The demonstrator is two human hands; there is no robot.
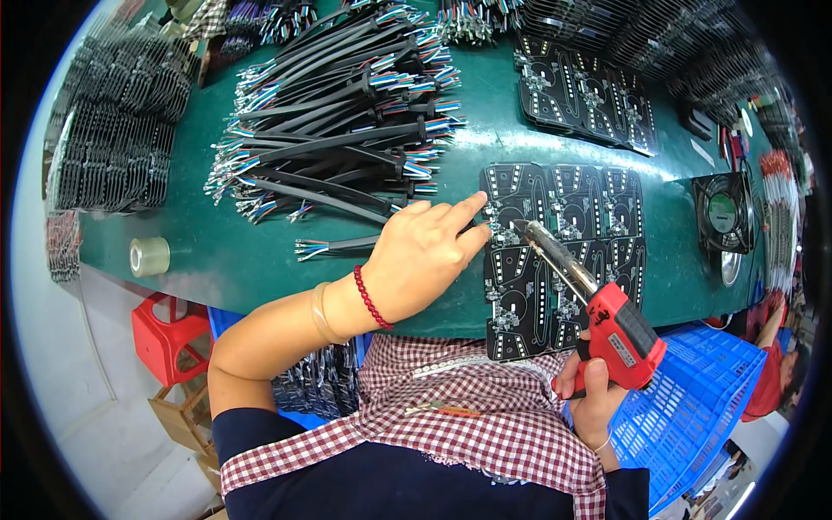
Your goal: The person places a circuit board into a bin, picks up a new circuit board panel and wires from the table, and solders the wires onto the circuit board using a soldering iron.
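Observation:
A panel of black circuit boards [563, 260] lies flat at the table's near edge. My left hand [429, 247] is closed on a black sheathed cable [351, 246], whose loose coloured wires stick out to the left. Its fingertips meet the panel's left edge, and the held end of the cable is mostly hidden under them. Wrapped around the handle of a red soldering gun [626, 338], my right hand [594, 399] is closed below the panel. The gun's metal tip reaches up-left over the board, close to my left fingertips.
A large pile of black cables [347, 121] covers the table's back left. More board panels [589, 95] are stacked at the back right. A small fan [724, 212] stands at right, a tape roll [150, 256] at left. Blue crates [693, 407] and a red stool [169, 338] flank me.

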